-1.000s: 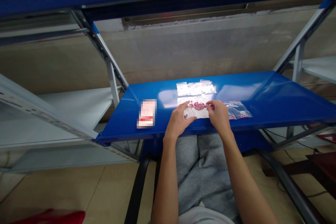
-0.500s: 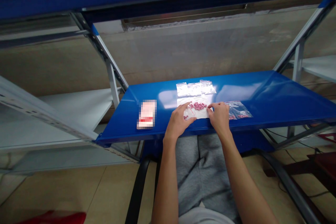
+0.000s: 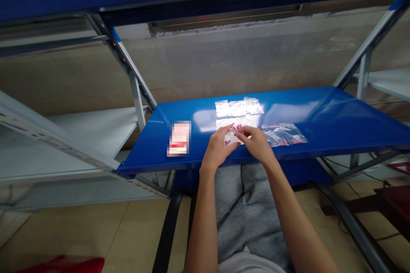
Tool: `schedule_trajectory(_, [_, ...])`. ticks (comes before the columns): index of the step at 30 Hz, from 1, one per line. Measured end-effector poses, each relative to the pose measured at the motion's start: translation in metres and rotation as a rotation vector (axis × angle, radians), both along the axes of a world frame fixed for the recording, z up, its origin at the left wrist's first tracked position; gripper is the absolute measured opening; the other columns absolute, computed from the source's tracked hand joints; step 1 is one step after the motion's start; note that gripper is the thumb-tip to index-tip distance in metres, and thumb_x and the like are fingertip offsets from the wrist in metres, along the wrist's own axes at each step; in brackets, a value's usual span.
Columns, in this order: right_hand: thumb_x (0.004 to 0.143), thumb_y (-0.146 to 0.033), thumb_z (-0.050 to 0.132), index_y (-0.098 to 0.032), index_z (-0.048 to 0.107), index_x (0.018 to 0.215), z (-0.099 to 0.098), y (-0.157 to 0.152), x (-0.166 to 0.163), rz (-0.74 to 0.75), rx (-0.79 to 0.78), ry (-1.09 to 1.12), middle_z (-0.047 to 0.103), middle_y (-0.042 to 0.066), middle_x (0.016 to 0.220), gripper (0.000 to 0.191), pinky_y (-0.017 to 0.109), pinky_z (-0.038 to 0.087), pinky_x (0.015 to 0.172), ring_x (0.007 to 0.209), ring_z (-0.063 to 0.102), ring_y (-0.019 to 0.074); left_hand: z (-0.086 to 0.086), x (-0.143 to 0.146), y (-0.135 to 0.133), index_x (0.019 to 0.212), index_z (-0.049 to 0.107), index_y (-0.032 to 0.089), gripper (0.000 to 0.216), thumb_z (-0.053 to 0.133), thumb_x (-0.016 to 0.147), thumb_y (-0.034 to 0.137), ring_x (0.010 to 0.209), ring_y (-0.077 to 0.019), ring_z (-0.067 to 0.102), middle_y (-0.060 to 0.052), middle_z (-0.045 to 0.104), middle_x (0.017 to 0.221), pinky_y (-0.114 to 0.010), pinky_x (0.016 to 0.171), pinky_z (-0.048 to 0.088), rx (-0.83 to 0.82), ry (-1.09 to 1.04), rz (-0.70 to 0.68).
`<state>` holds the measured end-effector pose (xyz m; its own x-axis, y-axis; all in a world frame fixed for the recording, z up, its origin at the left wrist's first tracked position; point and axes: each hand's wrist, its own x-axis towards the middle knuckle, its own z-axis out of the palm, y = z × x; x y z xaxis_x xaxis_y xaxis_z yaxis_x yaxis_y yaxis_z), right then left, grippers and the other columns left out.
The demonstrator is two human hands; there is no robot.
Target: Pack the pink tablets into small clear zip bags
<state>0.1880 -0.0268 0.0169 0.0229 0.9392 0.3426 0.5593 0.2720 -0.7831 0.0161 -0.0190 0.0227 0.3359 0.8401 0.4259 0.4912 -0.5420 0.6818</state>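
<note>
My left hand (image 3: 219, 146) curves round a small clear zip bag (image 3: 231, 137), with thumb and forefinger at opposite edges of its mouth end. A few dark red pellets (image 3: 227, 142) lie in that bag. My right hand (image 3: 255, 140) reaches over the white sheet (image 3: 222, 123), thumb and forefinger pinched close by the bag's mouth. Whatever sits between those fingertips is too small to make out. A pile of similar red pellets (image 3: 238, 126) rests on the sheet, partly covered by my right hand.
Flat clear bags (image 3: 237, 108) lie along the back of the sheet. Right of my right hand are clear bags holding red pellets (image 3: 283, 135). A blurred pale packet (image 3: 179, 138) lies at left on the blue table (image 3: 336, 123). Metal posts (image 3: 128, 66) flank the tabletop.
My right hand has moved left from the right side of the pellet pile to the mouth of the small bag. The left hand stays nearly still.
</note>
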Motion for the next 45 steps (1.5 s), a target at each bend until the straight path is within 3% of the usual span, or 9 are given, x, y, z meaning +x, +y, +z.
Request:
schedule_trajectory(3, [0.092, -0.04, 0.057, -0.019, 0.074, 0.077, 0.003, -0.001, -0.004, 0.058, -0.013, 0.017, 0.07, 0.004, 0.072, 0.031, 0.03, 0.04, 0.068, 0.07, 0.06, 0.0192, 0.001, 0.0, 0.0, 0.137, 0.062, 0.02, 0.059, 0.082, 0.081, 0.019, 0.128, -0.0262, 0.065, -0.012, 0.068, 0.138, -0.042, 0.113, 0.05, 0.017, -0.007, 0.006])
schedule_trajectory(5, [0.093, -0.041, 0.056, -0.018, 0.075, 0.081, 0.003, -0.001, 0.001, 0.013, 0.007, 0.034, 0.074, 0.005, 0.076, 0.033, 0.031, 0.041, 0.069, 0.072, 0.062, 0.0201, 0.002, 0.0, 0.0, 0.136, 0.063, 0.018, 0.059, 0.083, 0.08, 0.018, 0.127, -0.0263, 0.066, -0.013, 0.069, 0.136, -0.042, 0.113, 0.05, 0.028, -0.003, 0.016])
schedule_trajectory(10, [0.091, -0.034, 0.055, -0.015, 0.077, 0.087, -0.007, 0.004, 0.03, -0.304, 0.054, -0.114, 0.076, 0.01, 0.082, 0.029, 0.034, 0.042, 0.075, 0.076, 0.064, 0.0235, 0.0, -0.001, 0.0, 0.137, 0.063, 0.02, 0.059, 0.083, 0.081, 0.019, 0.126, -0.0263, 0.066, -0.012, 0.069, 0.136, -0.042, 0.112, 0.051, 0.054, 0.006, 0.019])
schedule_trajectory(13, [0.088, -0.026, 0.055, -0.014, 0.077, 0.09, -0.018, 0.007, 0.045, -0.403, 0.051, -0.241, 0.075, 0.013, 0.085, 0.026, 0.035, 0.042, 0.078, 0.078, 0.063, 0.0249, -0.002, -0.002, 0.0, 0.137, 0.063, 0.021, 0.058, 0.083, 0.082, 0.02, 0.125, -0.0265, 0.066, -0.012, 0.069, 0.136, -0.042, 0.111, 0.051, 0.068, 0.005, 0.023])
schedule_trajectory(29, [0.092, -0.024, 0.06, -0.016, 0.077, 0.095, -0.038, 0.026, 0.041, -0.427, 0.01, -0.44, 0.067, 0.013, 0.088, 0.019, 0.038, 0.038, 0.084, 0.089, 0.056, 0.0283, -0.003, -0.005, 0.0, 0.135, 0.064, 0.018, 0.058, 0.083, 0.08, 0.018, 0.124, -0.0266, 0.067, -0.012, 0.07, 0.134, -0.042, 0.111, 0.052, 0.034, 0.0, 0.036])
schedule_trajectory(40, [0.093, -0.024, 0.061, -0.016, 0.075, 0.091, -0.038, 0.03, 0.04, -0.398, 0.019, -0.475, 0.067, 0.011, 0.086, 0.016, 0.038, 0.039, 0.083, 0.086, 0.057, 0.0276, -0.001, -0.005, -0.001, 0.135, 0.064, 0.019, 0.057, 0.083, 0.081, 0.019, 0.124, -0.0269, 0.067, -0.012, 0.07, 0.133, -0.043, 0.11, 0.053, 0.016, 0.019, 0.045])
schedule_trajectory(45, [0.091, -0.022, 0.058, -0.016, 0.073, 0.086, -0.03, 0.026, 0.039, -0.394, 0.043, -0.424, 0.068, 0.012, 0.083, 0.017, 0.039, 0.04, 0.083, 0.084, 0.058, 0.027, -0.002, -0.007, -0.001, 0.135, 0.064, 0.019, 0.057, 0.083, 0.081, 0.02, 0.125, -0.0266, 0.066, -0.012, 0.069, 0.135, -0.043, 0.112, 0.051, 0.016, 0.029, 0.046])
